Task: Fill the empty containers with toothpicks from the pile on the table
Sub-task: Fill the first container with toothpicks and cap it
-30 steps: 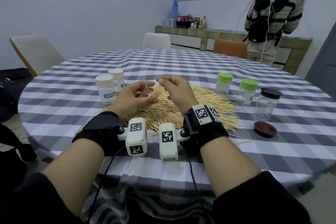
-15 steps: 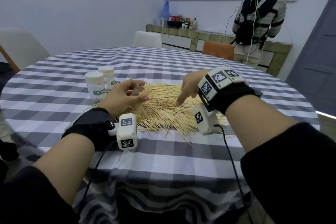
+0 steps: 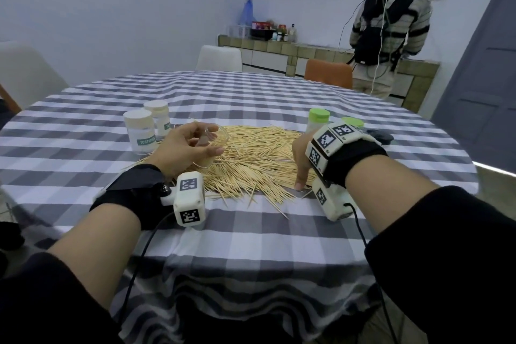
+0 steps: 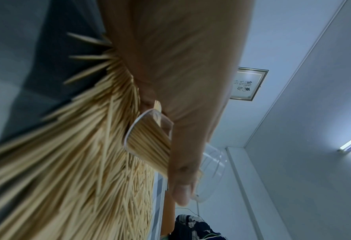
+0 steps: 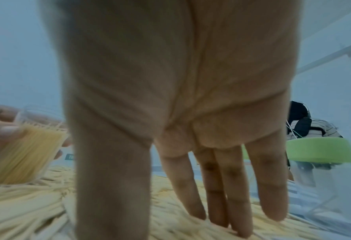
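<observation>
A wide pile of toothpicks (image 3: 251, 159) lies on the checked tablecloth (image 3: 251, 98). My left hand (image 3: 184, 148) grips a clear container (image 3: 216, 142) tilted over the pile's left side; in the left wrist view this container (image 4: 147, 138) is packed with toothpicks. My right hand (image 3: 301, 159) reaches down onto the pile's right edge, its fingers (image 5: 231, 194) straight and spread, tips touching the toothpicks (image 5: 47, 211). Nothing is held in the right hand.
Two cream-lidded containers (image 3: 141, 131) stand left of the pile. Green-lidded containers (image 3: 318, 120) and a dark lid (image 3: 379, 135) sit behind my right wrist. A person (image 3: 391, 22) stands at the far counter. Chairs ring the table.
My right hand left the container's mouth, swung right and dropped onto the pile's right edge. The left hand keeps holding the container over the pile.
</observation>
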